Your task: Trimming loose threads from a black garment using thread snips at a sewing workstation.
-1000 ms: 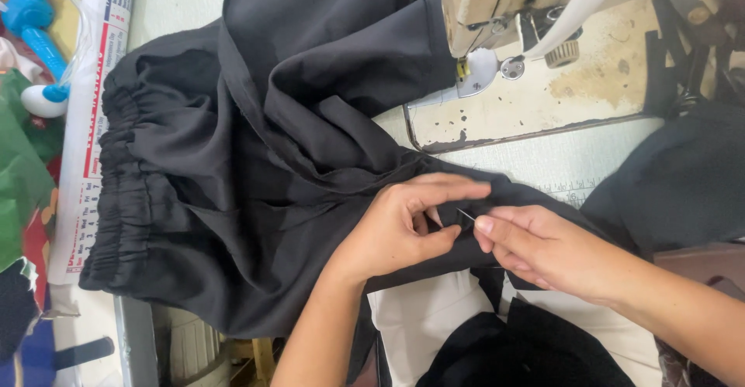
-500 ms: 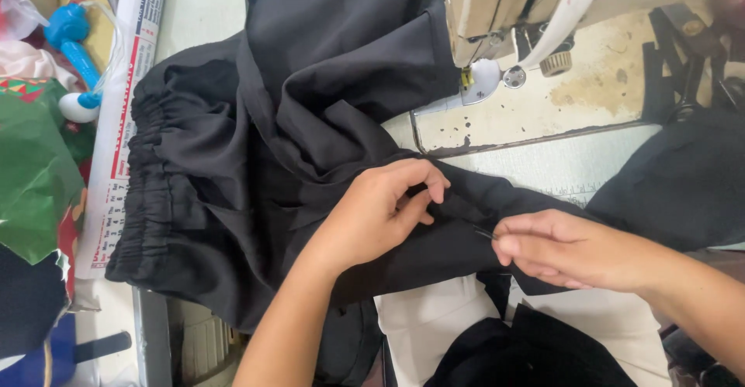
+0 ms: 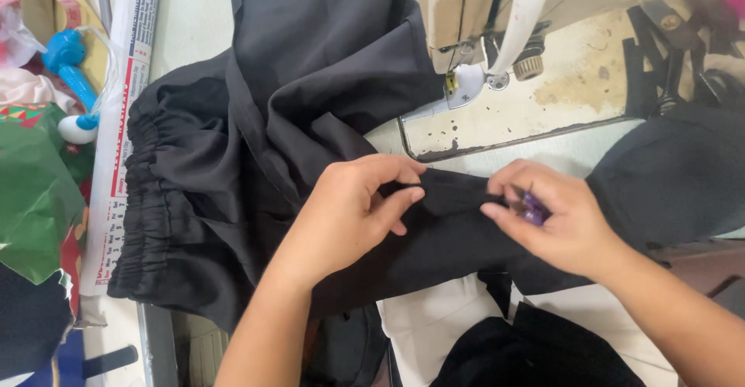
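Observation:
A black garment [image 3: 233, 162] with a gathered elastic waistband lies across the sewing table, its waistband at the left. My left hand [image 3: 353, 205] pinches a fold of the black cloth near the middle of the view. My right hand [image 3: 555, 220] sits a little to the right on the same strip of cloth, fingers closed around a small purple tool [image 3: 532, 209], mostly hidden in the palm. The two hands are a short gap apart.
A sewing machine [image 3: 481, 22] stands at the top right with its presser foot above a worn metal plate [image 3: 512, 123]. A printed paper sheet [image 3: 116, 123], a blue plastic object [image 3: 70, 69] and green material [image 3: 35, 193] lie at the left. More black cloth [image 3: 675, 177] hangs right.
My right hand has drawn away to the right from my left hand. The view has shifted, so the garment sits lower right in the frame.

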